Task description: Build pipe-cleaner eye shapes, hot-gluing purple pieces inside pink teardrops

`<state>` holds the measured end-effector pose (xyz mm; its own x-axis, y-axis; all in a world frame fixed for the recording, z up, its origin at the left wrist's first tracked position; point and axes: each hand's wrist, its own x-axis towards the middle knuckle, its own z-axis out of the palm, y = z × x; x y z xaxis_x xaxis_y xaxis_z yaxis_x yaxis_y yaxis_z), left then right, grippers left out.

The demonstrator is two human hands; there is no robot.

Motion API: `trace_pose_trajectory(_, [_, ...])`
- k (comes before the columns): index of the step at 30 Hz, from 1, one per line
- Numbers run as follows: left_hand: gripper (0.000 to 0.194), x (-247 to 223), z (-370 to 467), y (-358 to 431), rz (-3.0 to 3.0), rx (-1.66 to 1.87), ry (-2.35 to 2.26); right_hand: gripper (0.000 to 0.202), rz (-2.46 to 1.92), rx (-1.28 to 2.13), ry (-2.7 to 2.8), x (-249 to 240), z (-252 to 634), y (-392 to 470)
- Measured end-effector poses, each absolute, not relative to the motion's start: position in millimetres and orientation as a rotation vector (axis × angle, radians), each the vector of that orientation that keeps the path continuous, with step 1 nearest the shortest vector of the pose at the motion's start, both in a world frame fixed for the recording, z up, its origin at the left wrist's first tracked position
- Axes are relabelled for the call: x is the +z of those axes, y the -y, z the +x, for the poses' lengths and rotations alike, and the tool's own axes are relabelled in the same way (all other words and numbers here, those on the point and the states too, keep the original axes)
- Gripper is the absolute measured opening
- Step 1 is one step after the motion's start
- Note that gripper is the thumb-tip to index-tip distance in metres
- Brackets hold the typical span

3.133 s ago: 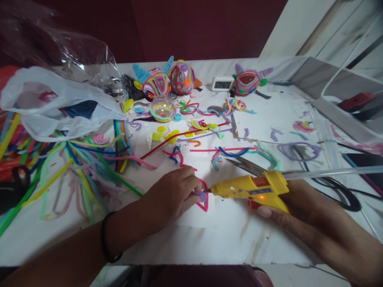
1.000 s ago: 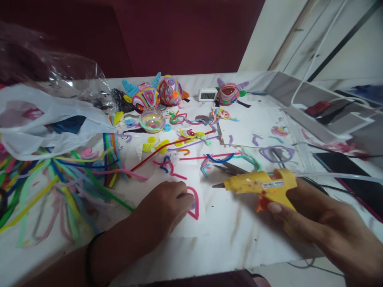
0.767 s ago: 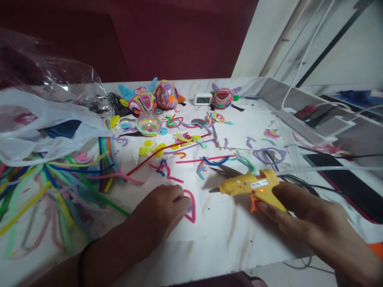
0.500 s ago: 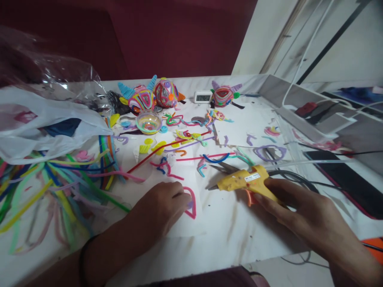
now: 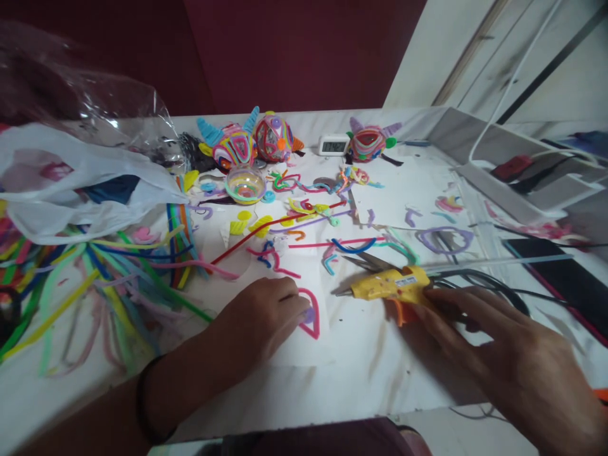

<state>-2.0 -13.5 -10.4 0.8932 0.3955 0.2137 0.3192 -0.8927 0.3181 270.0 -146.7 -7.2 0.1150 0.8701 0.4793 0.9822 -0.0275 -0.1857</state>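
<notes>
- My left hand (image 5: 268, 313), lower centre: closed on the purple piece (image 5: 310, 315);
- my right hand (image 5: 496, 354), lower right: half-curled at the glue gun (image 5: 387, 286); whether gripping, I cannot tell.

- The left forearm (image 5: 204, 377) slanted in from the lower left.
- The left hand (image 5: 270, 310) was back upward, fingers bent and bunched, tips toward the right.
- The right hand (image 5: 503, 345) reached leftward from the lower right, thumb apart from the fingers.

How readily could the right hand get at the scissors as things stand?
Probably not readily: the right hand is on the yellow glue gun, and the scissors show only their blades past it.
</notes>
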Motion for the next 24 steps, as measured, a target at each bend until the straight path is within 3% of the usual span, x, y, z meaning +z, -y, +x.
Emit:
trace_pose_trajectory(5, [0.026,-8.9,-2.5,12.7,2.715,0.559,-0.551,0.018,-1.688,-0.323,1.906,-8.5,249.4,157.7])
trace_pose_trajectory(11, [0.023,-2.3,-2.6,8.5,2.646,0.509,-0.655,0.025,-1.44,-0.062,2.161,-10.0,196.8,142.7])
trace_pose_trajectory(24, [0.023,-9.0,-3.0,7.8,2.686,0.245,-0.778,0.03,-1.464,-0.195,2.19,-28.1,171.0,123.3])
